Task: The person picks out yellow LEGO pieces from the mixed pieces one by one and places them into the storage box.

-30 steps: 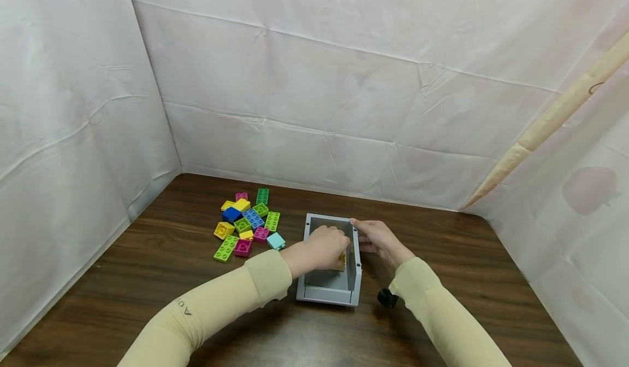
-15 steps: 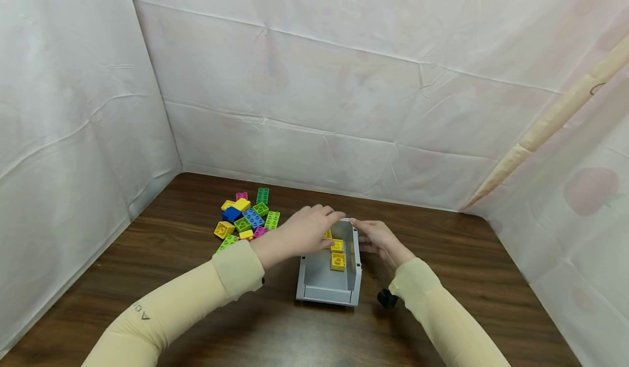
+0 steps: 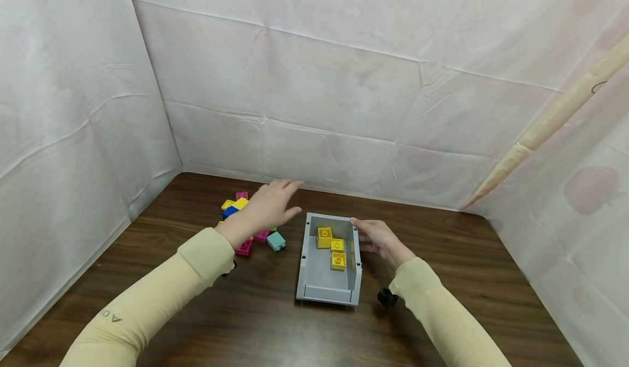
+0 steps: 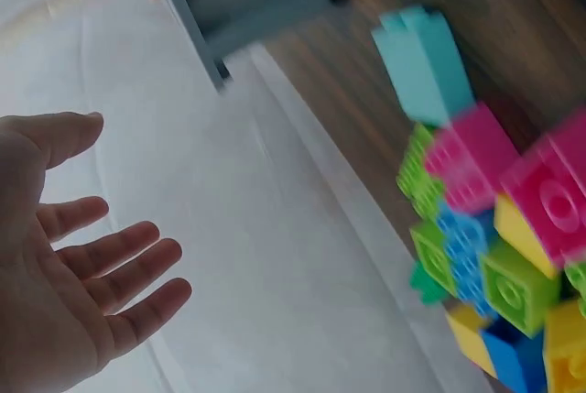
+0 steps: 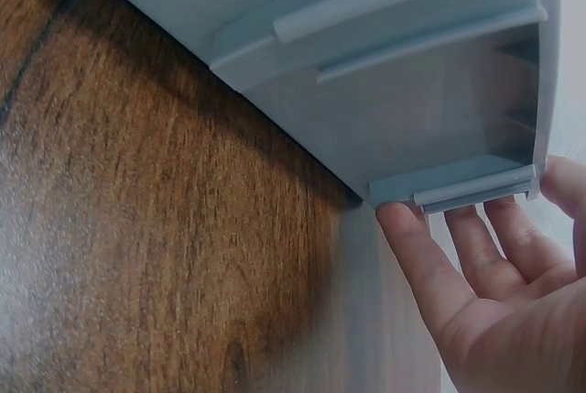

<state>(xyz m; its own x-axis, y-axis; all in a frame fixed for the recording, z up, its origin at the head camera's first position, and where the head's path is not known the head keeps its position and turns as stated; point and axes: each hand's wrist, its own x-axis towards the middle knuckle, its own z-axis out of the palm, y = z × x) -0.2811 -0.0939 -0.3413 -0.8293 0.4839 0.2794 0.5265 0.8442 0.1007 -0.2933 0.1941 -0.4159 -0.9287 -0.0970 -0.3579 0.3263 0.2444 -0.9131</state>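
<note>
A grey plastic bin [image 3: 321,277] stands on the table with three yellow toy bricks [image 3: 337,261] inside. At its far right corner my right hand [image 3: 380,240] grips the wall, thumb on the rim. In the right wrist view, the fingers [image 5: 430,269] of that hand touch the bin's outer side. My left hand [image 3: 265,207] is over the brick pile left of the bin, holding nothing; its fingers are spread in the left wrist view. Under it lie a magenta brick [image 3: 243,248] and others, partly hidden. A light blue brick [image 3: 276,241] lies between pile and bin.
The dark wooden table [image 3: 275,329] is bounded by white cloth walls [image 3: 314,83] at the back and sides. A small black object [image 3: 387,298] shows beside the right wrist. Blue, green and yellow bricks [image 4: 517,288] crowd the pile in the left wrist view.
My left hand has left the bin's inside and moved left over the pile. Yellow bricks it covered now show in the bin. The right hand and bin have stayed put.
</note>
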